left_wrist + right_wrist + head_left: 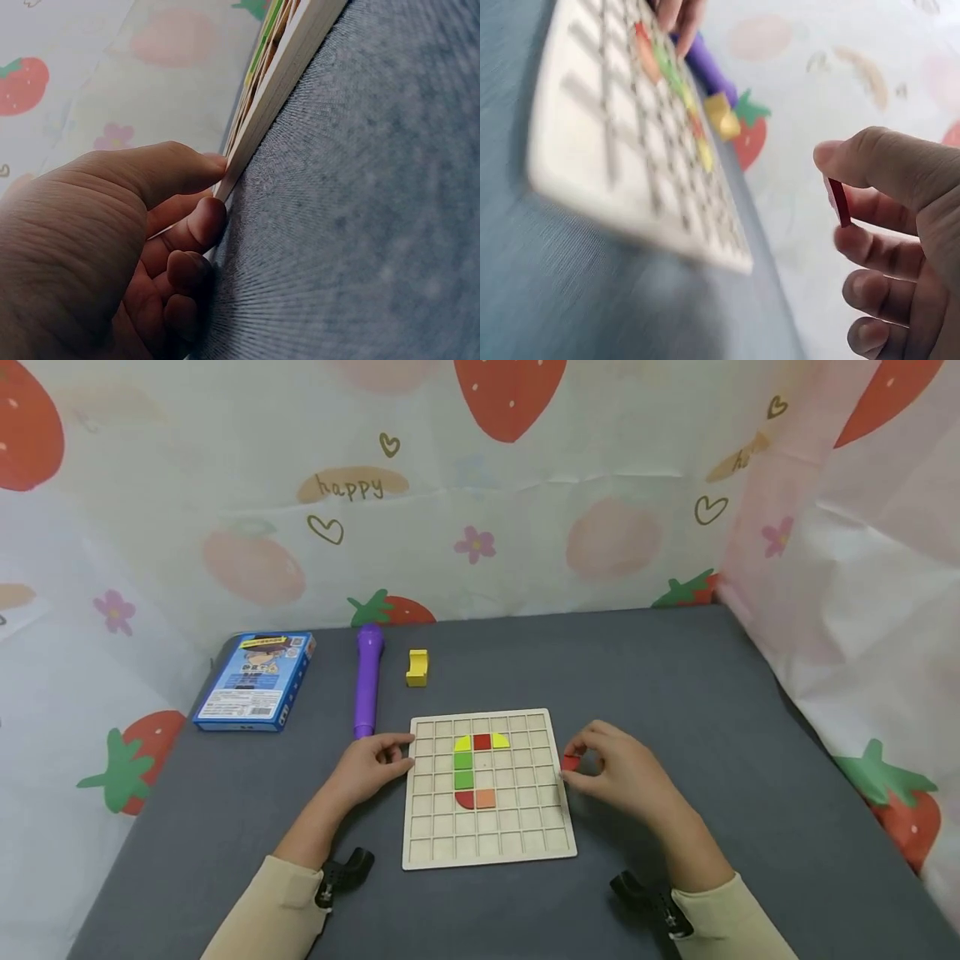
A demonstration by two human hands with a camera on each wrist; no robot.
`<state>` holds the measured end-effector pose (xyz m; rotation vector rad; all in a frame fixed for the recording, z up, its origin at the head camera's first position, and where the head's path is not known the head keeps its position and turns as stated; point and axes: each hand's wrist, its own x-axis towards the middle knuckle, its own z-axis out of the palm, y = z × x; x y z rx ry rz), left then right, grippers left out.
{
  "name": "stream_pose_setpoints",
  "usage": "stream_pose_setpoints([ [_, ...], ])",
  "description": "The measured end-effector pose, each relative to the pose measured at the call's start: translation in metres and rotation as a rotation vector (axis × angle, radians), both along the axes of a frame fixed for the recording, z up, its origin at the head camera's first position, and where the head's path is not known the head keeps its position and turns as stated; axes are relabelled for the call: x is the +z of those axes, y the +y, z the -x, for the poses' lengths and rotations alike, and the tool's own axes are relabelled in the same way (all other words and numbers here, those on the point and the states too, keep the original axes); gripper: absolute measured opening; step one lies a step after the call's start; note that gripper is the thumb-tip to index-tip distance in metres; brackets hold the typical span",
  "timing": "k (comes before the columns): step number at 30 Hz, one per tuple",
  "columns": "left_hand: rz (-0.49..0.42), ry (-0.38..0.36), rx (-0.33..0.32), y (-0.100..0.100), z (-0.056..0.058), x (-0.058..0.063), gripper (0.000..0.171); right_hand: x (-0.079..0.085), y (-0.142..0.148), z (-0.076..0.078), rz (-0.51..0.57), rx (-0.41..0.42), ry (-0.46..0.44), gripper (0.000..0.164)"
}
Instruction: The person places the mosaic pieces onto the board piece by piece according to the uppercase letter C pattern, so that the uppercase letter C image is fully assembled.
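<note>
A pale wooden grid board lies on the table. Set in its cells are yellow rounded tiles, a red square tile, green square tiles, a red rounded tile and an orange square tile. My left hand holds the board's left edge between thumb and fingers, seen close up in the left wrist view. Just off the board's right edge, my right hand pinches a red tile between thumb and index finger, its other fingers loosely curled.
Behind the board stands a small yellow block, with a purple microphone-shaped stick to its left. A blue printed box lies at the far left. Strawberry-patterned cloth closes off the back and sides of the grey table.
</note>
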<state>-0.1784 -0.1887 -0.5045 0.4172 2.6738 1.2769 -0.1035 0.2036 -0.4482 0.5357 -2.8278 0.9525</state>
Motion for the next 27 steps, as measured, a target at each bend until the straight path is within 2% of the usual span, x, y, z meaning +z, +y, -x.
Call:
stream_pose_setpoints([
  [3, 0.005, 0.006, -0.008, 0.001, 0.001, 0.0, 0.037, 0.01, -0.014, 0.007, 0.001, 0.068, -0.014, 0.019],
  [7, 0.008, 0.003, -0.017, 0.004, 0.001, -0.001, 0.037, 0.014, -0.033, 0.012, -0.03, 0.127, -0.044, 0.017],
  [12, 0.004, -0.005, -0.011, 0.004, 0.001, 0.0, 0.037, 0.007, -0.056, 0.016, -0.108, 0.196, -0.071, 0.017],
  [16, 0.005, 0.0, -0.011, 0.004, 0.001, 0.001, 0.037, -0.004, -0.069, 0.019, -0.207, 0.247, -0.095, 0.017],
  [20, 0.003, 0.009, -0.013, 0.003, 0.001, 0.001, 0.038, -0.014, -0.075, 0.02, -0.274, 0.252, -0.109, 0.016],
  [27, 0.009, 0.01, 0.002, -0.001, -0.001, 0.002, 0.037, -0.017, -0.08, 0.021, -0.28, 0.213, -0.107, 0.017],
])
